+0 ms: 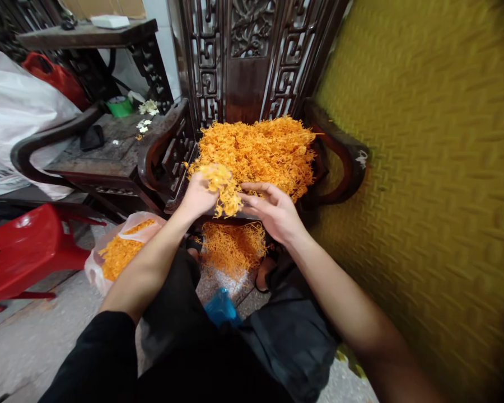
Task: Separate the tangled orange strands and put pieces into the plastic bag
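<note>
A big heap of thin orange strands [260,151] lies on the seat of a dark carved wooden chair [340,145]. My left hand [199,195] grips a clump of orange strands [223,190] at the heap's front edge. My right hand [273,210] is right beside that clump, fingers spread and touching its hanging end. A smaller pile of the same strands [233,246] lies on the floor below, between my knees.
A clear plastic bag with orange strands [117,252] sits on the floor at left. A red plastic stool [25,252] stands further left, a second dark wooden chair [105,151] behind it. A yellow textured wall [424,168] fills the right. A blue object [220,308] lies by my legs.
</note>
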`<state>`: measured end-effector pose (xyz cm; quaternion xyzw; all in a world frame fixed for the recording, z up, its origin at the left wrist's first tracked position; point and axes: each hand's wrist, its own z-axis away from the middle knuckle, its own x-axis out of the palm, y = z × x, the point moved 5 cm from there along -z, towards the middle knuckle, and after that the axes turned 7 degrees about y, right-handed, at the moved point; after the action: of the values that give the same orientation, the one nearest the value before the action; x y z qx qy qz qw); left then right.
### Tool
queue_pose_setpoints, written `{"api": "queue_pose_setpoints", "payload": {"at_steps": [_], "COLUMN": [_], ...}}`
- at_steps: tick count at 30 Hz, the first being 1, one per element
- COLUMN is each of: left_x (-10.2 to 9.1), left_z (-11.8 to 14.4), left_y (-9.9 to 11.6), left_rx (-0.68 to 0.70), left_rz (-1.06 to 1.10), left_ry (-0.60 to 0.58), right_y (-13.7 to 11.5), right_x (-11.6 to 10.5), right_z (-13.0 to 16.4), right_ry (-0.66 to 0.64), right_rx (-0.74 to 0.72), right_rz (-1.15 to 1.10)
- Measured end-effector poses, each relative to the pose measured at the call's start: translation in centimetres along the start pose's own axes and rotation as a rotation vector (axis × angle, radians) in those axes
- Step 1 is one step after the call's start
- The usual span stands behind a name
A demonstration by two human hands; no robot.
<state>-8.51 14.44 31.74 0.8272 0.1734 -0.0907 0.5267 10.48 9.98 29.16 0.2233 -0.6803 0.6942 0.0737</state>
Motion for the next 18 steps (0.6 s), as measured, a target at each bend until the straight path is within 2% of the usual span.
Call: {"api": "queue_pose_setpoints", "payload": {"at_steps": [4, 7, 10, 13, 16, 18], "left_x": [1.1, 1.6, 1.4, 0.4, -0.5, -0.5], "left_z": [0.7, 0.7, 0.3, -0.4, -0.8, -1.0], "left_y": [0.1, -0.1, -0.3, 0.2, 0.7, 0.5], "left_rx": [0.002, -0.051, -0.076, 0.052, 0.241, 0.321], "left_rz": [-0.017, 0.007, -0.042, -0.224, -0.417, -0.517], "left_ry": [-0.046, -0.025, -0.046, -0.072, -0.075, -0.129], "right_y": [2.2, 2.6, 2.5, 2.4, 2.6, 2.7], "right_x": [0.9, 1.6, 2.0, 1.8, 1.6, 1.7], "right_z": [-0.1, -0.2, -0.4, -0.5, -0.2, 0.2], "right_ry": [-0.025, -0.025, -0.059, -0.086, -0.112, -0.137], "right_rx": [-0.042, -0.099, -0.078, 0.015, 0.191, 0.294], "right_rz": [0.207, 0.328, 0.377, 0.322, 0.168, 0.089]}}
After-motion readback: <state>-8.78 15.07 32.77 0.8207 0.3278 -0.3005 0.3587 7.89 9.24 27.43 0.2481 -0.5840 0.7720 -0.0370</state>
